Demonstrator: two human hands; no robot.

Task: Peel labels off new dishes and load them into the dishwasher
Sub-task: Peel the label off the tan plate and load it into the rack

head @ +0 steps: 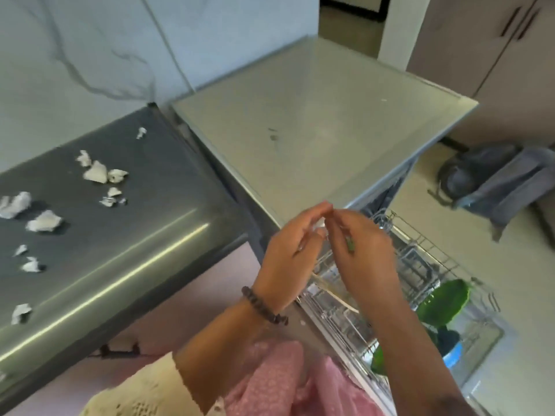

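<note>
Green and leaf-shaped, a dish (444,298) stands on edge in the dishwasher rack (420,250), near the rack's right corner, its long axis tilting up toward the right. A blue dish (452,352) sits just below it in the same rack. Both hands meet above the rack's near-left edge: the left hand (288,259) and right hand (360,250) have fingertips pressed together, pinching a small pale scrap (320,228) between them; blur hides whether it is a label. A beaded bracelet (264,306) circles the left wrist. Beyond the hands, the pale top of the dishwasher (315,115) stretches to a far right corner. To the left lies a steel counter (135,250), its rounded front edge catching light, with crumpled white paper bits (96,172) scattered toward its left and back. Marble wall (75,55) rises behind. Beige floor (510,280) opens to the right, where a grey bag (495,178) lies.
</note>
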